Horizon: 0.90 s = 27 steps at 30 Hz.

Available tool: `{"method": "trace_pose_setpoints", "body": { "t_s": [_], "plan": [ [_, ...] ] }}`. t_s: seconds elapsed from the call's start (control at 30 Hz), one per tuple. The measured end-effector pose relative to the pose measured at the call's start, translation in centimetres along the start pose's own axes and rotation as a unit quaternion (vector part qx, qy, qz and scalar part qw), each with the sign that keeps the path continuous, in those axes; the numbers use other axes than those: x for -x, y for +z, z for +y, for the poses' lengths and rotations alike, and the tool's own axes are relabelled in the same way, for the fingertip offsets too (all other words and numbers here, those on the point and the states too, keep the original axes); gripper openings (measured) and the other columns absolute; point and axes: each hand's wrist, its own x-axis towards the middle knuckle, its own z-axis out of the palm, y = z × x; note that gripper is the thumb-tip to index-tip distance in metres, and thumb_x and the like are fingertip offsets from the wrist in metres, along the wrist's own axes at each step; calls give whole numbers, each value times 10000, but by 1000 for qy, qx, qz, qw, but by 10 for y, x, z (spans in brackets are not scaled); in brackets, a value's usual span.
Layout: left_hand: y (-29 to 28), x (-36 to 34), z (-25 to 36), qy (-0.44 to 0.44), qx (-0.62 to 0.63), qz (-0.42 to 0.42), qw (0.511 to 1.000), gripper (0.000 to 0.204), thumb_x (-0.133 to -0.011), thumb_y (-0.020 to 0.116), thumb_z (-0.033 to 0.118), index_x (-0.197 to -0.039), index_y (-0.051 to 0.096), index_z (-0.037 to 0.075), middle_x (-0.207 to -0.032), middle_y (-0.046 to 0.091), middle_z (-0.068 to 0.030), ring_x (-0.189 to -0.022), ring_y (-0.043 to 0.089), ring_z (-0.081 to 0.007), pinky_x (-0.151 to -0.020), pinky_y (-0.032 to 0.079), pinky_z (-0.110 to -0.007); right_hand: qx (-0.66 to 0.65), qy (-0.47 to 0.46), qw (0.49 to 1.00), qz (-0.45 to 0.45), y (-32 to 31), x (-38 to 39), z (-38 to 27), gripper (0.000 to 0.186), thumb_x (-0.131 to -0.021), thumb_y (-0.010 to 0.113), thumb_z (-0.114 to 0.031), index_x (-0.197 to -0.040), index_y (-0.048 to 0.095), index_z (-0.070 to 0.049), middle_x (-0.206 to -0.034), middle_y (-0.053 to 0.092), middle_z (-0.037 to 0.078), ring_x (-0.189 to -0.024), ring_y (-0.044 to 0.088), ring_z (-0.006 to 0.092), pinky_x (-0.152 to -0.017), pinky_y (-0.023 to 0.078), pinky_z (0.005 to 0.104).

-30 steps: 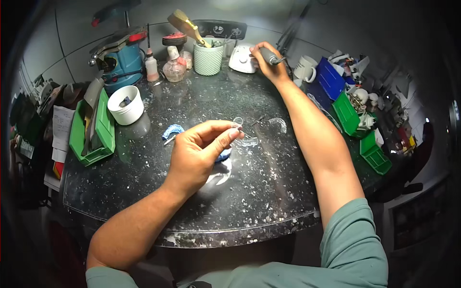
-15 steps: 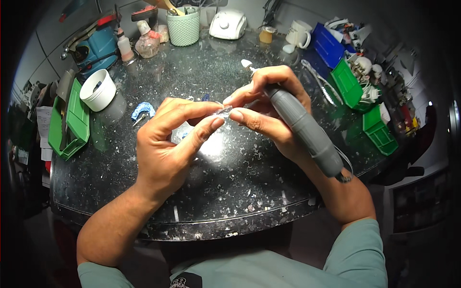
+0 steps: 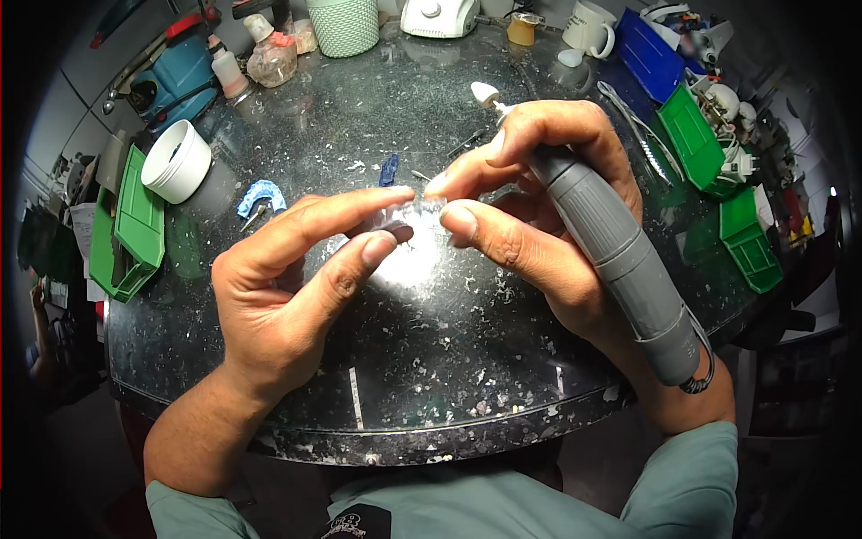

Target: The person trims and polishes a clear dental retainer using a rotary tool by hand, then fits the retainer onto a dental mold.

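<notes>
Clear piece (image 3: pixel 415 216): we see it pinched between both hands, over the table (image 3: pixel 431 377).
Left hand (image 3: pixel 296 287): fingertips closed on it.
Right hand (image 3: pixel 530 216): also clasps grey handpiece (image 3: pixel 611 251), long axis pointing up-left, away from us.

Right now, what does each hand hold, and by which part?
Both hands pinch a small clear plastic piece by its edges. The right hand also holds a grey rotary handpiece near its front end, its white burr pointing away.
</notes>
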Motion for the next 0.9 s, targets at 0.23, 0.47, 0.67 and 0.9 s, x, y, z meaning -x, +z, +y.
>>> {"method": "trace_pose_setpoints", "body": {
  "t_s": [0.23, 0.47, 0.67, 0.9],
  "plan": [
    [-1, -1, -1, -103, 204, -6, 974, 296, -941, 643, 53, -1211, 632, -66, -1051, 705, -141, -909, 671, -146, -853, 529, -284, 25, -54, 998, -7, 3, 1, 5, 432, -843, 676, 95, -1167, 453, -84, -1046, 657, 173, -1006, 678, 247, -843, 566, 354],
    [-6, -3, 0, -202, 349, -36, 914, 369, -973, 599, 185, -1246, 609, -63, -1003, 707, -151, -938, 678, -176, -877, 535, -322, 61, -52, 997, -18, 1, 1, 4, 440, -843, 687, 86, -1177, 449, -74, -1055, 672, 212, -971, 695, 257, -854, 570, 361],
    [-1, -3, -2, -187, 296, -44, 936, 418, -958, 591, 186, -1270, 567, -91, -1025, 702, -145, -970, 678, -195, -908, 527, -329, 66, -67, 996, -11, 1, 0, 4, 452, -852, 680, 79, -1197, 432, -75, -1060, 675, 230, -986, 694, 253, -866, 568, 360],
    [-4, -3, 1, -216, 298, -35, 929, 496, -882, 642, 101, -1323, 515, -87, -1079, 683, -161, -982, 683, -209, -925, 547, -345, 61, -65, 996, -3, 1, 0, 5, 448, -852, 680, 76, -1194, 437, -82, -1094, 672, 230, -1024, 683, 252, -889, 562, 355]
  ]
}}
